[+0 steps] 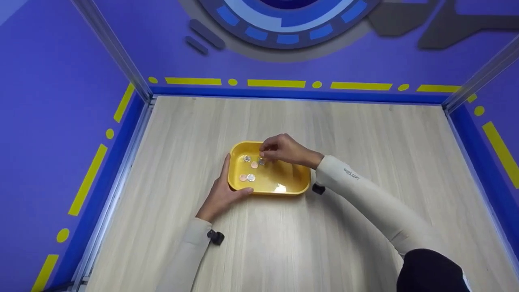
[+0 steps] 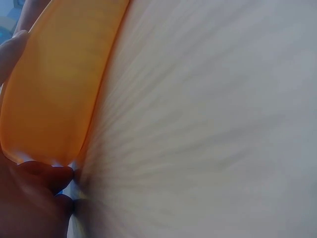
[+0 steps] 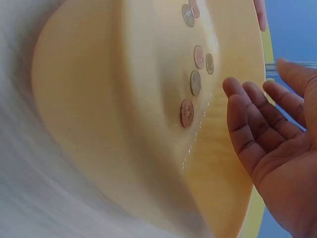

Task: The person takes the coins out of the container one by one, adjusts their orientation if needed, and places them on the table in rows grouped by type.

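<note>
My left hand [image 1: 221,194] rests flat against the left end of the yellow tray [image 1: 290,182]. The fingers lie straight along its side and my thumb touches the front corner. The tray is smooth, shiny plastic, a box shape with round corners and low walls. It sits near the middle of the table [image 1: 365,134], which is pale wood with thin lines running along it.

My right hand [image 1: 286,149] hangs over the back part of the tray, just above the coins [image 1: 248,170]. In the head view the fingers bend down and I cannot tell if they pinch anything. The right wrist view shows more: my fingers [image 3: 247,116] are loose and spread, and the palm holds nothing.

The coins are small, flat and round. Some are silver and some are brown like copper. In the right wrist view I can count six, lying in a loose line on the tray floor [image 3: 148,99].

The left wrist view shows only the tray's orange-looking outer wall [image 2: 54,84], the blurry table, and my thumb tip [image 2: 47,173] pressed at the tray's bottom edge.
</note>
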Tool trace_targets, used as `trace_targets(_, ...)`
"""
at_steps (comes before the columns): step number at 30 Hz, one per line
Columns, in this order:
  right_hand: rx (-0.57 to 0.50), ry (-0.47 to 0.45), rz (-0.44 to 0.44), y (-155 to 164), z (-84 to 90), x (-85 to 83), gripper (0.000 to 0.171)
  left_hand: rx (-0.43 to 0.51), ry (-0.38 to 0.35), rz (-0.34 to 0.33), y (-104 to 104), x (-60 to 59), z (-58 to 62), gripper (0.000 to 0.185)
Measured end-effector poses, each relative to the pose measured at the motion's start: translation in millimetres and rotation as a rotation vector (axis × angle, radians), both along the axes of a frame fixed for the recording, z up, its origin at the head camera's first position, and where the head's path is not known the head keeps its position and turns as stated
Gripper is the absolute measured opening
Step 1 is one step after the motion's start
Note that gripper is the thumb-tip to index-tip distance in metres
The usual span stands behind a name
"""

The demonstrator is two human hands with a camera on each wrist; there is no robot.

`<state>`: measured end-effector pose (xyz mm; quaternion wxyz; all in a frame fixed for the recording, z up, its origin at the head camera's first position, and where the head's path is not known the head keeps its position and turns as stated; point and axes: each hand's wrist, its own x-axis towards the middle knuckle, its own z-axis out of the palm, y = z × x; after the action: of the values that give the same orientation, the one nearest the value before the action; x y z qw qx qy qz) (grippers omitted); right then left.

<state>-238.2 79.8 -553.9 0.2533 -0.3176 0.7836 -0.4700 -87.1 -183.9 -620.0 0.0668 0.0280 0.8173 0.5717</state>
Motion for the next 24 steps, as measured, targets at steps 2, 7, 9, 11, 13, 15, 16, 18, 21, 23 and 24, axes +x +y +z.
trace_targets(2, -0.008, -0.009, 0.005, -3.2, 0.1, -1.3, 0.031, -0.001, -0.001, -0.004, -0.1, -0.8, 0.2, 0.138)
trace_targets(7, -0.034, -0.024, 0.006, -11.0, -0.2, -4.5, 0.034, -0.012, 0.010, -0.015, 0.0, -2.8, 0.4, 0.138)
trace_targets(9, -0.040, -0.024, 0.006, -13.7, -1.4, -5.4, 0.035, -0.017, 0.013, -0.015, 0.3, -3.1, 0.5, 0.139)
trace_targets(11, -0.040, -0.017, 0.008, -16.2, -2.4, -5.4, 0.035, -0.020, 0.015, -0.017, 0.4, -2.9, 0.2, 0.139)
trace_targets(13, -0.033, -0.004, 0.013, -18.8, -3.3, -4.9, 0.036, -0.022, 0.014, -0.017, 0.5, -1.9, 0.5, 0.139)
trace_targets(15, -0.025, 0.010, 0.015, -21.3, -4.2, -4.5, 0.036, -0.030, 0.013, -0.013, 0.6, -0.6, 0.7, 0.139)
trace_targets(16, -0.021, 0.013, 0.019, -22.3, -3.9, -4.2, 0.037, -0.032, 0.012, -0.010, 0.7, -0.2, 0.6, 0.139)
trace_targets(18, -0.013, 0.015, 0.027, -24.4, -3.5, -4.3, 0.038, -0.032, 0.009, -0.004, 0.9, 0.7, 0.7, 0.140)
trace_targets(21, -0.004, 0.005, 0.031, -26.5, -1.2, -5.4, 0.038, -0.025, 0.009, 0.004, 1.4, 0.6, 0.4, 0.138)
trace_targets(23, -0.001, -0.011, 0.037, -28.0, 0.4, -6.5, 0.037, -0.023, 0.006, 0.005, 1.1, 0.2, 0.1, 0.138)
trace_targets(24, 0.001, -0.016, 0.043, -29.4, 0.9, -7.0, 0.036, -0.023, 0.006, 0.004, 0.9, 0.1, -0.1, 0.138)
